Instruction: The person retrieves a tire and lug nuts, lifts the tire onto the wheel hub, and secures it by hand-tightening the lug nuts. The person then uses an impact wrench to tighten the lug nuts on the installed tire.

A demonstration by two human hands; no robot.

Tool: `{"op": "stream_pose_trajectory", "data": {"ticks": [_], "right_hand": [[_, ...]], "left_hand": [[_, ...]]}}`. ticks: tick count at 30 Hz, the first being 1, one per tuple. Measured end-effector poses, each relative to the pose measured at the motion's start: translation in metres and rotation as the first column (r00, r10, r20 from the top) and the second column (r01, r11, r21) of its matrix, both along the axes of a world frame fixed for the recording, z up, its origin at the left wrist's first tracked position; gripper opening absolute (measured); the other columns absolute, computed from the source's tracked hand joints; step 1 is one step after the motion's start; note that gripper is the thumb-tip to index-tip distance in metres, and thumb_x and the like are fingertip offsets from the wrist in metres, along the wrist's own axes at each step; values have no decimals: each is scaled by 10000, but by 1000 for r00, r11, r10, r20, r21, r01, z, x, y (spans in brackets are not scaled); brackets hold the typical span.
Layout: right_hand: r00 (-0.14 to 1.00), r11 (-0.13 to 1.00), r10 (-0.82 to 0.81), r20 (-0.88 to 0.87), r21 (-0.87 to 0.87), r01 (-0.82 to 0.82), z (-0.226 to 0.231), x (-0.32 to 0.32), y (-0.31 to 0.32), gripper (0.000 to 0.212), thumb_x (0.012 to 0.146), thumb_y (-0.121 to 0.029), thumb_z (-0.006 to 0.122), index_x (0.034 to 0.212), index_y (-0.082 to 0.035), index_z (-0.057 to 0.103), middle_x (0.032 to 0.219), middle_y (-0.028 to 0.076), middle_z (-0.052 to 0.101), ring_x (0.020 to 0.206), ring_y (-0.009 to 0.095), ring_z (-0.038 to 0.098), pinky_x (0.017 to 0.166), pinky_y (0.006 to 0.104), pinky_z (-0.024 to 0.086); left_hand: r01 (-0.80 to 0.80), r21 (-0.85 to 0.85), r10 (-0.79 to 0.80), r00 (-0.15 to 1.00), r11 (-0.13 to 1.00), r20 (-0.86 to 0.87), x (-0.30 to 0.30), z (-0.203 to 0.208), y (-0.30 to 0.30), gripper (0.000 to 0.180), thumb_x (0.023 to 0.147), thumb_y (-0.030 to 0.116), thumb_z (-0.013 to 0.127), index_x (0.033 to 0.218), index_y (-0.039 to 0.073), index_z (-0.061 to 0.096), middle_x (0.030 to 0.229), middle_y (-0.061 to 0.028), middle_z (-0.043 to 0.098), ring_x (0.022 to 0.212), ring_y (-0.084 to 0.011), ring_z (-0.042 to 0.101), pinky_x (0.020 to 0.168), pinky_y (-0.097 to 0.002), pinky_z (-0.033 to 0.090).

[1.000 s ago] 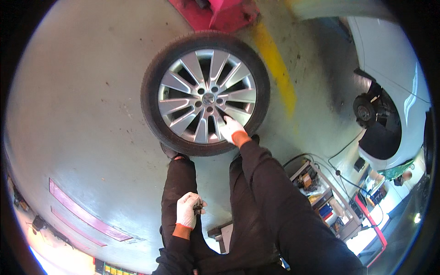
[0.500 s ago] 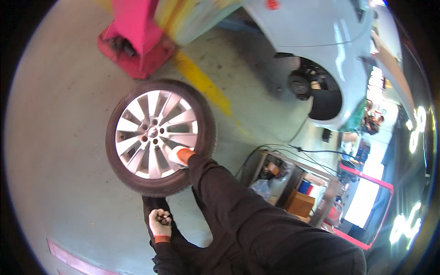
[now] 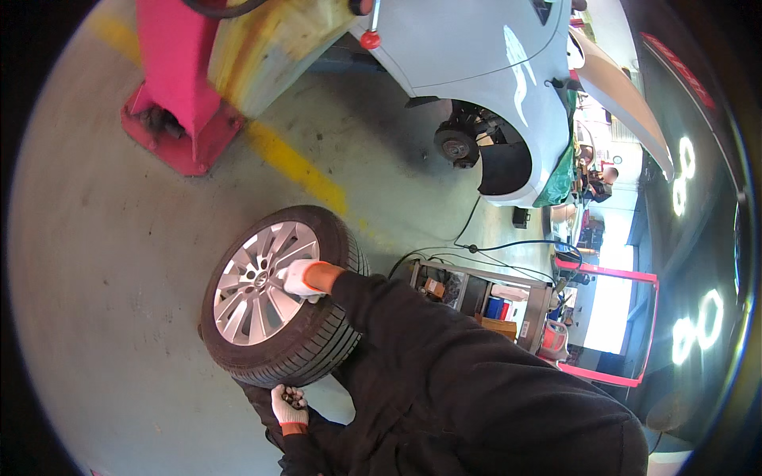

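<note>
A car wheel (image 3: 279, 309) with silver spokes and a black tyre is tilted in front of me, its tread showing on the side nearest my body. My right hand (image 3: 302, 279), in a white glove with an orange cuff, grips it at the spokes near the hub; the fingertips are hidden in the rim. Below the tyre, my left hand (image 3: 286, 410), gloved too, is cupped upward around several small dark metal lug nuts (image 3: 292, 397).
A pink lift post (image 3: 176, 95) stands at the upper left. Beyond it a raised white car (image 3: 476, 47) shows a bare wheel hub (image 3: 456, 144). To the right are a metal tool cart (image 3: 533, 311), cables on the floor and a pink frame (image 3: 652, 317). A person (image 3: 602, 186) is far off.
The wheel has tipped from nearly face-on to tilted, so its tread shows. My right hand has moved inward toward the hub. The view has shifted, and my left hand still holds the lug nuts.
</note>
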State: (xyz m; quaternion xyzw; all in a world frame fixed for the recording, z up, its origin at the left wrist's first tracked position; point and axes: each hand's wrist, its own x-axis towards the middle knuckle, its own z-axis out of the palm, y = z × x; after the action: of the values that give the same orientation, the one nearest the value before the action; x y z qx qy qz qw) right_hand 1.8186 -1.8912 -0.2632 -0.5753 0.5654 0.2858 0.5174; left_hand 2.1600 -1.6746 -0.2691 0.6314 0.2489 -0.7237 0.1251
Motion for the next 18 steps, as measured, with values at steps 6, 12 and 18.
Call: {"op": "stream_pose_trajectory", "data": {"ticks": [6, 12, 18], "right_hand": [[984, 987, -160, -84, 21, 162, 100, -41, 43, 939, 889, -749, 672, 1622, -185, 507, 1732, 100, 390, 1465, 359, 533, 1192, 459, 455], [946, 932, -322, 32, -163, 323, 120, -69, 110, 1173, 669, -723, 866, 1626, -162, 483, 1697, 105, 425, 1336, 387, 632, 1104, 471, 521], [811, 771, -561, 165, -251, 585, 117, -81, 214, 1232, 632, -581, 953, 1652, -153, 411, 1719, 161, 356, 1398, 409, 577, 1136, 485, 503]], "left_hand": [[93, -141, -106, 991, 986, -87, -3, 24, -31, 250, 995, 343, 614, 852, 147, 557, 757, -1, 542, 650, -167, 536, 486, -271, 354], [201, -165, -219, 970, 966, -103, 9, 59, -82, 252, 1003, 372, 643, 871, 163, 592, 781, -13, 581, 652, -154, 517, 468, -259, 347], [478, -255, -507, 860, 840, -59, -17, 87, -154, 280, 1007, 392, 637, 904, 133, 624, 832, -49, 653, 648, -198, 584, 445, -288, 382]]}}
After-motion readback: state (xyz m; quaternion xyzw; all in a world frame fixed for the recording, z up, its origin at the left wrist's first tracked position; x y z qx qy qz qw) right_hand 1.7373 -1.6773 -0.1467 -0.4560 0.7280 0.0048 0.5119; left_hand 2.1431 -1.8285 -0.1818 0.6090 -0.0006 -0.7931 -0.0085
